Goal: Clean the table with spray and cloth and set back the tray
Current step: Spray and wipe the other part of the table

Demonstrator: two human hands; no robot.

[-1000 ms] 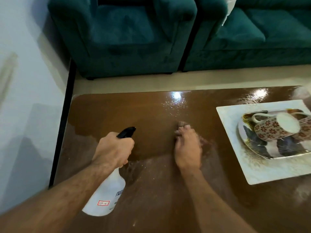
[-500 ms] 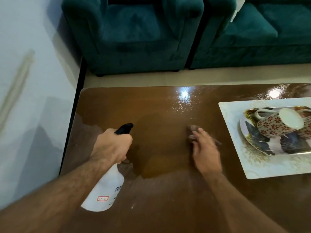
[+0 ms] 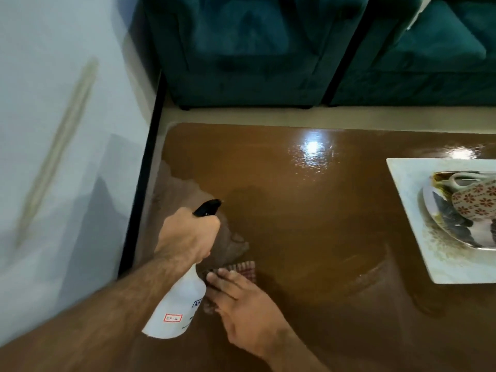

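Observation:
My left hand (image 3: 188, 234) grips the neck of a white spray bottle (image 3: 177, 307) with a black nozzle, held above the left part of the glossy brown table (image 3: 308, 210). My right hand (image 3: 247, 304) lies flat on a checked red-brown cloth (image 3: 245, 267), pressing it onto the table just right of the bottle; most of the cloth is hidden under the fingers. A white square tray (image 3: 410, 216) sits at the table's right side, holding a patterned plate (image 3: 451, 224) and a flowered cup (image 3: 475, 202) lying on its side.
A white wall (image 3: 53, 130) with a black skirting strip runs along the table's left edge. Two teal armchairs (image 3: 255, 49) stand beyond the far edge, across a strip of pale floor. Wet smears mark the table surface.
My right hand has slid the cloth leftward and toward me, from the table's middle to beside the spray bottle. The left hand still holds the bottle. The view has shifted left.

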